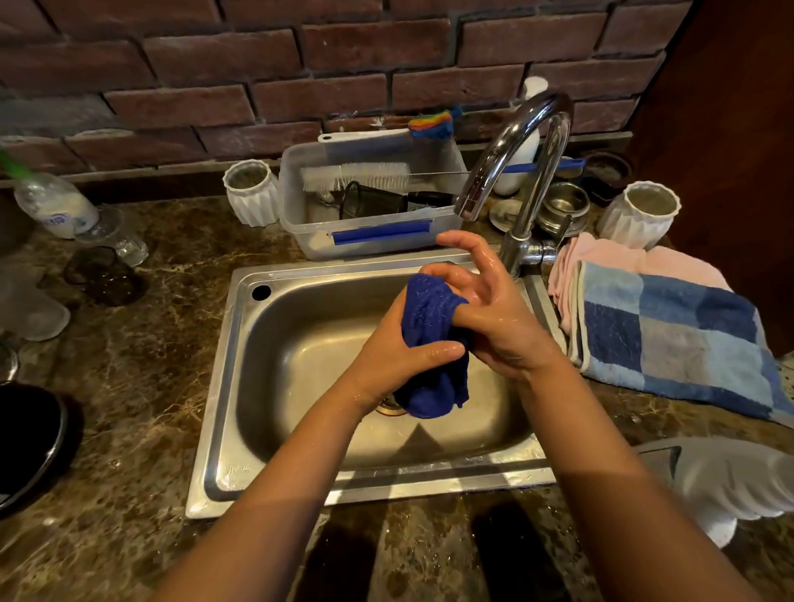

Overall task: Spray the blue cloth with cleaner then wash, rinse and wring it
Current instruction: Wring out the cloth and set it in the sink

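The wet dark blue cloth [432,331] is bunched up between both hands above the steel sink [301,439]. My left hand [397,350] grips its middle from the left, thumb laid across the front. My right hand [490,311] holds the cloth's upper part from the right, with its index finger lifted toward the spout. The cloth's lower end hangs over the drain. The chrome tap [516,161] arches above the hands; no water stream shows. A spray bottle [748,477] lies at the right front edge of the counter.
A clear plastic tub [370,238] with brushes stands behind the sink. A checked blue towel [671,336] and a pink cloth [605,257] lie right of the basin. White ribbed pots [252,193] [639,215], plastic bottles [59,204] and a black pan [22,444] crowd the marble counter.
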A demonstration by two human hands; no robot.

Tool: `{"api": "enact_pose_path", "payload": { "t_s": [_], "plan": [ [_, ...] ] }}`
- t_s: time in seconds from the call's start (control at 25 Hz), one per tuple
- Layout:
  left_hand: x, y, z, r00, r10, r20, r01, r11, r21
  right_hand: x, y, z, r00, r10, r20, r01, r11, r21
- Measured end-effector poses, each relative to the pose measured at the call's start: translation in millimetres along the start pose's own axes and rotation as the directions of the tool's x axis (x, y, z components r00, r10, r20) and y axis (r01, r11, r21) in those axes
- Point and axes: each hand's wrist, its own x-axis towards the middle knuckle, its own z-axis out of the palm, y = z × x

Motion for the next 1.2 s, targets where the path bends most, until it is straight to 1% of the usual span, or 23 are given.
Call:
{"api": "enact_pose_path", "payload": {
  "t_s": [0.16,0.32,0.36,0.44,0.52,0.56,0.64,0.72,0.8,0.84,0.92,0.96,1.0,1.08,1.12,1.2],
  "plan": [
    [-1.7,-12.7,6.0,0.997,-0.074,-0.021,0.075,0.997,0.010,4.3,5.6,-2.2,0.995,-0.019,-0.095,0.033,0.988,0.154],
    [-2.4,-29.2,10.7,0.971,-0.215,-0.104,0.212,0.976,-0.043,10.1,5.9,-5.6,0.986,-0.040,-0.163,0.070,0.981,0.183],
    [-3.5,-30.8,11.5,0.963,-0.251,-0.099,0.245,0.967,-0.069,11.3,5.8,-6.8,0.984,-0.043,-0.172,0.073,0.982,0.172],
    [-4.7,-32.7,12.0,0.961,-0.274,-0.019,0.267,0.947,-0.180,13.3,5.2,-8.5,0.980,-0.055,-0.190,0.075,0.992,0.101],
    [-5.9,-27.2,11.0,0.952,-0.297,0.068,0.303,0.906,-0.294,16.0,6.9,-10.9,0.970,-0.071,-0.232,0.082,0.996,0.041],
    [-6.0,-23.5,9.6,0.941,-0.327,0.092,0.339,0.889,-0.307,17.4,8.0,-12.9,0.965,-0.059,-0.256,0.070,0.997,0.031],
    [-4.4,-20.3,5.1,0.919,-0.378,0.114,0.394,0.885,-0.247,18.6,7.9,-15.3,0.964,-0.001,-0.267,-0.001,1.000,-0.005],
    [-3.9,-18.9,0.8,0.906,-0.405,0.121,0.422,0.879,-0.221,15.9,7.4,-19.7,0.973,0.082,-0.215,-0.095,0.994,-0.052],
    [-4.6,-17.9,-3.8,0.899,-0.421,0.124,0.438,0.844,-0.309,9.4,7.5,-26.5,0.976,0.132,-0.170,-0.138,0.990,-0.021],
    [-4.8,-18.9,-7.2,0.898,-0.416,0.140,0.437,0.818,-0.374,5.1,7.8,-30.7,0.974,0.128,-0.185,-0.134,0.991,-0.021],
    [-6.1,-20.6,-13.2,0.893,-0.402,0.204,0.450,0.765,-0.462,-3.9,13.6,-36.6,0.961,0.100,-0.259,-0.124,0.989,-0.076],
    [-6.7,-22.5,-15.1,0.886,-0.400,0.233,0.463,0.748,-0.476,-8.0,20.5,-38.1,0.952,0.113,-0.285,-0.127,0.991,-0.032],
    [-7.6,-23.5,-16.0,0.883,-0.392,0.259,0.469,0.742,-0.479,-11.7,27.9,-37.2,0.943,0.150,-0.296,-0.134,0.988,0.074],
    [-11.0,-23.8,-15.0,0.879,-0.358,0.316,0.474,0.729,-0.494,-17.2,44.9,-34.6,0.933,0.243,-0.265,-0.156,0.938,0.308],
    [-13.1,-23.4,-13.7,0.873,-0.336,0.354,0.482,0.709,-0.515,-18.9,51.6,-34.8,0.934,0.253,-0.252,-0.142,0.910,0.390],
    [-16.7,-21.3,-11.0,0.854,-0.291,0.431,0.507,0.651,-0.564,-19.9,58.8,-35.5,0.943,0.223,-0.247,-0.064,0.850,0.523]
  ]
}}
